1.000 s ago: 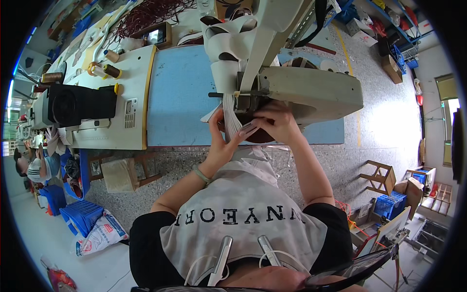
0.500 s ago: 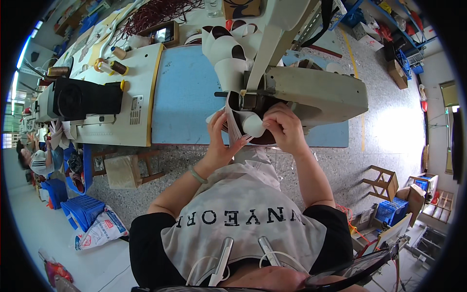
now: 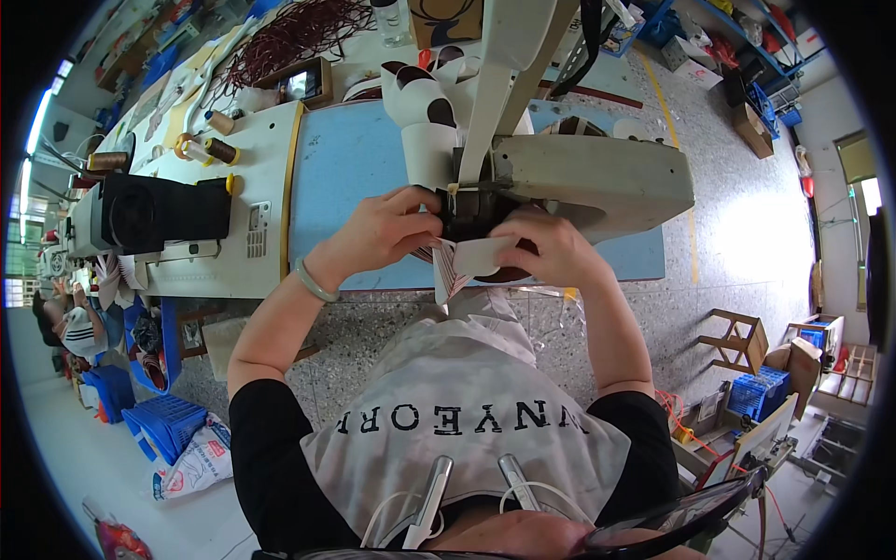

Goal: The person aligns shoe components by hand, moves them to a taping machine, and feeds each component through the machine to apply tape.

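Observation:
White sheet pieces, some with dark red inner faces, pass through the front of a grey sewing-type machine (image 3: 597, 177). My left hand (image 3: 387, 229) is closed, its fingertips at the left side of the machine's head by the white layered piece (image 3: 446, 273); the exact pinch is partly hidden. On the right, my right hand (image 3: 553, 247) pinches a curled white piece (image 3: 478, 256) between thumb and fingers just below the head. Behind the head, a chain of looped white pieces (image 3: 427, 149) runs back over the blue tabletop (image 3: 345, 177).
Left stands a second sewing machine (image 3: 168, 201) with thread spools (image 3: 222, 149). Dark red strips (image 3: 299, 42) lie heaped behind, near a small box (image 3: 306, 82). A wooden stool (image 3: 737, 341) is on the floor at right; blue crates (image 3: 168, 425) at lower left.
My left hand has moved up and forward, from the front edges of the layers to beside the machine's head. My right hand stays near the same place on the white piece. The view shifted slightly.

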A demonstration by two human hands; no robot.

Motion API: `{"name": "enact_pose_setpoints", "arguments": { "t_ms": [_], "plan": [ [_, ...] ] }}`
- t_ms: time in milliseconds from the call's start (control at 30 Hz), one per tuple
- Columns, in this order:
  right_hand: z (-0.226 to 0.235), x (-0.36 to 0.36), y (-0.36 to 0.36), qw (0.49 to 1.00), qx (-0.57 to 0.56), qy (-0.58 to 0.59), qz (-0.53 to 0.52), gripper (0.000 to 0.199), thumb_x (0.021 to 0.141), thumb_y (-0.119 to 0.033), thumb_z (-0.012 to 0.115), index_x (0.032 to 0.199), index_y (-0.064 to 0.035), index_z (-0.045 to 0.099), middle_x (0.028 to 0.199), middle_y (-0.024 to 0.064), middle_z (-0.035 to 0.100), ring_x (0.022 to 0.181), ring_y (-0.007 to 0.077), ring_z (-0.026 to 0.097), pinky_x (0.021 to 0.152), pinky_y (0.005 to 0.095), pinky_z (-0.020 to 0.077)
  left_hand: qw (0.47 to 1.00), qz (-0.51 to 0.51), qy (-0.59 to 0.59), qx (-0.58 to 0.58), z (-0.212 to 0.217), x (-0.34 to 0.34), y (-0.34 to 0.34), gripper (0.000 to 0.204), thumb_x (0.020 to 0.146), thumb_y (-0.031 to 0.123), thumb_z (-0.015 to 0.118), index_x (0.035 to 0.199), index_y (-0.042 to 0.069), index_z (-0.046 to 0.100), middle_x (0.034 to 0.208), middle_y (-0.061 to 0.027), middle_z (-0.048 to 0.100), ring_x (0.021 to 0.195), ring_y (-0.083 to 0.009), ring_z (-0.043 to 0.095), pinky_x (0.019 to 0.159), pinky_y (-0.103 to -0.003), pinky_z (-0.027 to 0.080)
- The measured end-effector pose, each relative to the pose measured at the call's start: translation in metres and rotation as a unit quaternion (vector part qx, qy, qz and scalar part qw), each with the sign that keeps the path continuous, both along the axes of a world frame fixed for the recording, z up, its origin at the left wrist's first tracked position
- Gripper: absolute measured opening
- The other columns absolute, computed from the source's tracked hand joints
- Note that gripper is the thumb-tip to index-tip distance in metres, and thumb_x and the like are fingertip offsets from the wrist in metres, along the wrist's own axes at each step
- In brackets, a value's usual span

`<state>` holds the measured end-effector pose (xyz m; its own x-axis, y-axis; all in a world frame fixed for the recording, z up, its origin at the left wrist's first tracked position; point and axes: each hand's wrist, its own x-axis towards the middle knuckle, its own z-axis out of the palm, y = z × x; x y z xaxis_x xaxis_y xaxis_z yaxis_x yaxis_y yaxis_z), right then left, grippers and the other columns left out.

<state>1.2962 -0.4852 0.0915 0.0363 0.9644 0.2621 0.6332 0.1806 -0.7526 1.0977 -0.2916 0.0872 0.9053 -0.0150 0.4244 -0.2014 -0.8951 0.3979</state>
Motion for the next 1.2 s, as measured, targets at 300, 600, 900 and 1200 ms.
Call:
{"name": "enact_pose_setpoints", "arguments": {
  "t_ms": [300,600,900,1200],
  "plan": [
    [-0.024,0.012,0.007,0.91,-0.077,0.401,-0.073,0.025,0.077,-0.011,0.076,0.097,0.0007,0.065,0.085,0.0026,0.064,0.073,0.0081,0.056,0.064,0.0239,0.0453,0.853,0.075,0.133,-0.499,0.031,0.008,-0.008,0.004,0.086,0.002,0.066,0.088,-0.001,0.064,0.075,-0.0039,0.064,0.062,-0.0068,0.057,0.055,-0.02,0.046],
    [-0.035,0.024,0.022,0.868,-0.052,0.475,-0.138,0.032,0.071,-0.007,0.079,0.099,-0.004,0.064,0.08,-0.0001,0.06,0.064,0.0075,0.052,0.054,0.0227,0.0399,0.854,0.12,0.097,-0.497,0.019,0.009,-0.002,0.014,0.087,0.008,0.068,0.098,0.0,0.069,0.073,0.0012,0.064,0.063,-0.0018,0.052,0.053,-0.018,0.041],
    [-0.099,0.058,0.052,0.767,0.065,0.622,-0.147,0.027,0.089,-0.023,0.062,0.11,-0.0071,0.058,0.102,0.0033,0.062,0.091,0.0159,0.061,0.076,0.0308,0.0507,0.842,0.132,0.081,-0.517,0.006,0.035,0.03,0.018,0.088,0.016,0.069,0.093,0.0,0.068,0.069,0.0007,0.06,0.053,-0.0032,0.046,0.046,-0.019,0.037],
    [-0.082,0.038,0.025,0.911,0.121,0.314,-0.237,0.033,0.085,-0.019,0.068,0.114,-0.004,0.059,0.106,0.0057,0.063,0.095,0.0205,0.061,0.084,0.0353,0.0497,0.84,0.208,-0.099,-0.491,-0.015,0.019,-0.004,0.027,0.092,0.01,0.06,0.116,-0.002,0.057,0.086,-0.005,0.062,0.077,-0.0111,0.059,0.065,-0.023,0.046]
  ]
}}
